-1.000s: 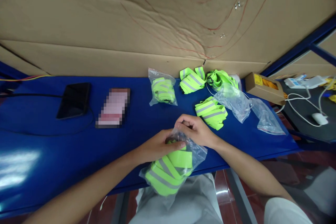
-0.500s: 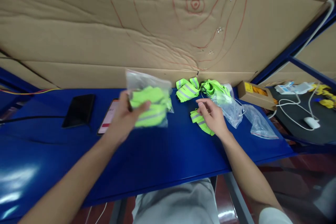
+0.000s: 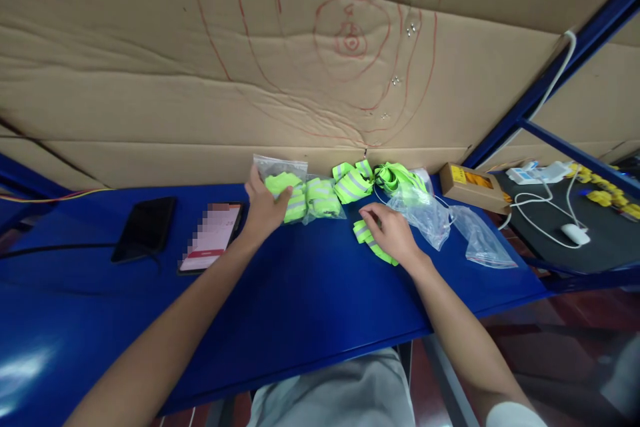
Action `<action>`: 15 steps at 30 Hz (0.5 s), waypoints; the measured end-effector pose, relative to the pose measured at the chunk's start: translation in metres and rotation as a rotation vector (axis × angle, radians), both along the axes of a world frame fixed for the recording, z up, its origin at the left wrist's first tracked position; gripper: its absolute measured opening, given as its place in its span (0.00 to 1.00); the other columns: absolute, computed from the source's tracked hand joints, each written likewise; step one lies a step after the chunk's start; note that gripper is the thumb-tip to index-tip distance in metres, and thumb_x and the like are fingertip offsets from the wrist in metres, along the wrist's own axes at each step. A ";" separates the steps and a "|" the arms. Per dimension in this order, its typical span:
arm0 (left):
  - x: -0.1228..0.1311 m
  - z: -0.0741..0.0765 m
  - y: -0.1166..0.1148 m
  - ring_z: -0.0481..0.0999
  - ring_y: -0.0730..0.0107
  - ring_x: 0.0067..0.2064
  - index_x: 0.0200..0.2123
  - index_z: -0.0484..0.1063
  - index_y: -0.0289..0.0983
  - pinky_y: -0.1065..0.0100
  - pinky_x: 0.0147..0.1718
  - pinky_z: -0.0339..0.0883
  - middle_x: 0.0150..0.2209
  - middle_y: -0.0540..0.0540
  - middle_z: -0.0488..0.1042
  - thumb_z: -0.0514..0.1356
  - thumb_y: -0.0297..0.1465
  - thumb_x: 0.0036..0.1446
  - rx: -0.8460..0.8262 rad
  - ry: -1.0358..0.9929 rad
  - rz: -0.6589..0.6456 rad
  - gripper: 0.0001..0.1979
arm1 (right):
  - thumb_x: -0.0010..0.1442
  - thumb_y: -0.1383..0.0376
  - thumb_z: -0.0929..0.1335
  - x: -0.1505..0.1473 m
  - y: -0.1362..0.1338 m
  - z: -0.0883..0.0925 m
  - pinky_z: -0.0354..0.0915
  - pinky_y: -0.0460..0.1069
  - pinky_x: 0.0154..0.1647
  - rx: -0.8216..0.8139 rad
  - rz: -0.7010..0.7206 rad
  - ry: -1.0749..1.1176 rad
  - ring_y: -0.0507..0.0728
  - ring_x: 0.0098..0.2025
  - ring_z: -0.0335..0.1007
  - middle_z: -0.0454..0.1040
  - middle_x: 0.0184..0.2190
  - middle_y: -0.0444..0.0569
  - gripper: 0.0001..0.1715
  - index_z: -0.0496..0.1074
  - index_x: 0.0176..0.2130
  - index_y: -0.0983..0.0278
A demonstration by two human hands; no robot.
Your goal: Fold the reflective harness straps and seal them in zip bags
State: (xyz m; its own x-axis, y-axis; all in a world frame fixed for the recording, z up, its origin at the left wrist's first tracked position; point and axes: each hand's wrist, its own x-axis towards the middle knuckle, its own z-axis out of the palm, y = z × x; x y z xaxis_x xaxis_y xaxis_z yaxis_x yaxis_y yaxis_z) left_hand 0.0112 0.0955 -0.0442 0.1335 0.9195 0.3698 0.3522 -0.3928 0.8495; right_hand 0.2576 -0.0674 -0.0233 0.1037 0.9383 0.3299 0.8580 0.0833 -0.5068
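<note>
My left hand (image 3: 267, 207) is closed on the side of a clear zip bag (image 3: 286, 197) holding folded neon-green strap with silver reflective bands. This bag stands at the back of the blue table, against a second filled bag (image 3: 324, 198). My right hand (image 3: 393, 233) has curled fingers, thumb and forefinger close together, over a folded green reflective strap (image 3: 379, 250) on the table. Whether anything is between those fingertips is hidden. Further back are another folded reflective strap (image 3: 353, 183) and a looser green bundle (image 3: 400, 180).
Crumpled clear bags (image 3: 425, 213) and a flat zip bag (image 3: 483, 238) lie to the right. Behind them sits a cardboard box (image 3: 473, 188). A phone (image 3: 213, 237) and a black device (image 3: 144, 228) with a cable are left. A cardboard wall (image 3: 150, 113) rises behind the table.
My left hand has carried the filled bag away from me and down beside the other filled bag, uncovering the phone. My right hand stays over the folded strap. The view has shifted slightly.
</note>
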 end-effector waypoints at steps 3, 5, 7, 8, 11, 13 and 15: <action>-0.008 0.010 -0.013 0.37 0.38 0.76 0.73 0.45 0.30 0.39 0.71 0.39 0.75 0.26 0.37 0.58 0.40 0.65 0.205 0.245 0.110 0.41 | 0.72 0.60 0.61 0.005 0.001 0.002 0.66 0.51 0.46 0.024 0.002 -0.033 0.58 0.45 0.76 0.80 0.44 0.51 0.16 0.76 0.47 0.61; -0.012 0.009 -0.020 0.41 0.37 0.76 0.71 0.54 0.35 0.35 0.69 0.42 0.76 0.28 0.40 0.52 0.40 0.69 0.276 0.475 0.091 0.32 | 0.72 0.61 0.61 0.010 0.001 0.004 0.66 0.52 0.48 0.046 -0.013 -0.053 0.60 0.46 0.75 0.79 0.44 0.52 0.16 0.76 0.47 0.62; -0.013 0.004 -0.025 0.47 0.36 0.75 0.68 0.62 0.39 0.31 0.66 0.44 0.75 0.30 0.47 0.49 0.41 0.71 0.273 0.679 -0.047 0.27 | 0.72 0.62 0.61 0.018 0.002 0.007 0.67 0.54 0.49 0.066 -0.035 -0.068 0.60 0.45 0.75 0.79 0.44 0.53 0.16 0.76 0.47 0.63; -0.013 0.001 -0.028 0.48 0.35 0.74 0.67 0.63 0.40 0.29 0.66 0.43 0.74 0.31 0.50 0.49 0.41 0.71 0.267 0.747 -0.116 0.26 | 0.71 0.62 0.61 0.023 0.002 0.008 0.67 0.54 0.49 0.080 -0.050 -0.072 0.61 0.45 0.75 0.79 0.44 0.54 0.16 0.76 0.47 0.63; -0.012 0.000 -0.040 0.47 0.37 0.75 0.70 0.59 0.36 0.32 0.67 0.42 0.74 0.28 0.49 0.47 0.40 0.72 0.312 0.792 -0.163 0.28 | 0.71 0.64 0.61 0.042 -0.003 0.015 0.68 0.55 0.52 0.142 -0.141 -0.109 0.62 0.47 0.75 0.79 0.45 0.55 0.16 0.76 0.48 0.63; -0.015 0.006 -0.054 0.46 0.40 0.75 0.71 0.57 0.34 0.36 0.69 0.42 0.74 0.28 0.49 0.46 0.39 0.72 0.361 0.750 -0.151 0.29 | 0.70 0.64 0.61 0.053 -0.007 0.021 0.68 0.55 0.52 0.165 -0.195 -0.145 0.62 0.47 0.75 0.79 0.45 0.55 0.16 0.76 0.47 0.64; -0.019 0.014 -0.073 0.48 0.43 0.75 0.71 0.58 0.36 0.40 0.70 0.44 0.74 0.31 0.51 0.47 0.39 0.73 0.384 0.732 -0.242 0.27 | 0.70 0.65 0.61 0.059 -0.006 0.025 0.67 0.56 0.53 0.153 -0.202 -0.169 0.63 0.48 0.76 0.80 0.45 0.55 0.16 0.77 0.47 0.64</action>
